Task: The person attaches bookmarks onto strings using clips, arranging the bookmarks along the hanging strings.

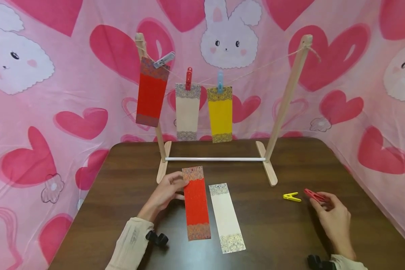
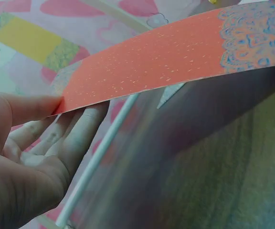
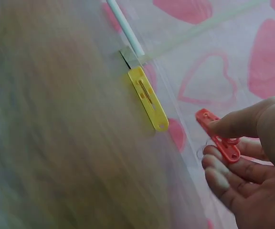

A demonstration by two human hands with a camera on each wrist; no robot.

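Between thumb and fingers my left hand (image 1: 168,190) pinches a red bookmark (image 1: 196,204) by its left edge near the patterned upper end; the left wrist view shows the card (image 2: 152,59) raised over the table. Just right of it a white bookmark (image 1: 227,217) with lacy patterned ends lies on the wood. My right hand (image 1: 334,221) holds a red clothespin (image 1: 314,195) between thumb and fingertips, also seen in the right wrist view as a red clothespin (image 3: 218,136). Beside that hand a yellow clothespin (image 1: 291,197) lies on the table.
A wooden stand (image 1: 287,101) with a white crossbar (image 1: 216,159) carries a string. From it hang a red bookmark (image 1: 152,93) under a whitish clothespin (image 1: 164,59), a white one (image 1: 187,112) under a red clothespin (image 1: 188,78), and a yellow one (image 1: 221,116) under a blue clothespin (image 1: 220,81).
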